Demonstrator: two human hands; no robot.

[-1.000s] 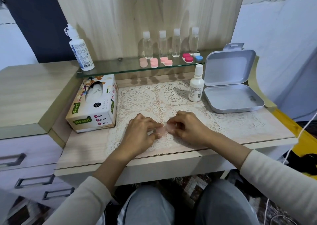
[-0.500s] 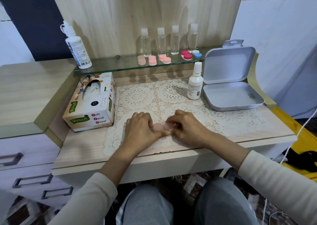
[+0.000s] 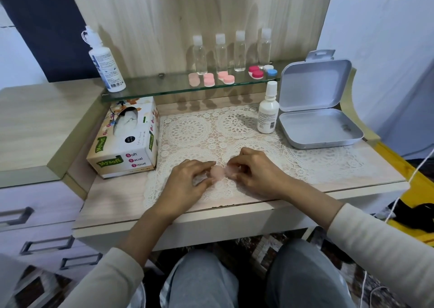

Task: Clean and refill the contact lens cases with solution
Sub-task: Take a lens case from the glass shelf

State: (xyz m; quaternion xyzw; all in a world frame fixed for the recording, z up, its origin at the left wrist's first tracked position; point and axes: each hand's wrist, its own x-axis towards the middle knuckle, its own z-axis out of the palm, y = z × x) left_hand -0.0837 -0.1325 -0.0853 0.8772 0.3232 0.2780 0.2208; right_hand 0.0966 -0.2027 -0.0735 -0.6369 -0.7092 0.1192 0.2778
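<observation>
Seems early. Grips pale pink twin-cup plastic lens case [image 3: 218,173] on white lace mat [image 3: 187,129] with curled fingers of left hand [image 3: 187,182] and right hand [image 3: 254,175], one cap each. Leaves cleaning, refilling, and other cases [image 3: 209,80] on glass shelf [image 3: 152,86] apparently undone.

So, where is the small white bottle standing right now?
In the head view, the small white bottle stands at the back right of the lace mat, just left of the open grey box and in front of the glass shelf.
</observation>
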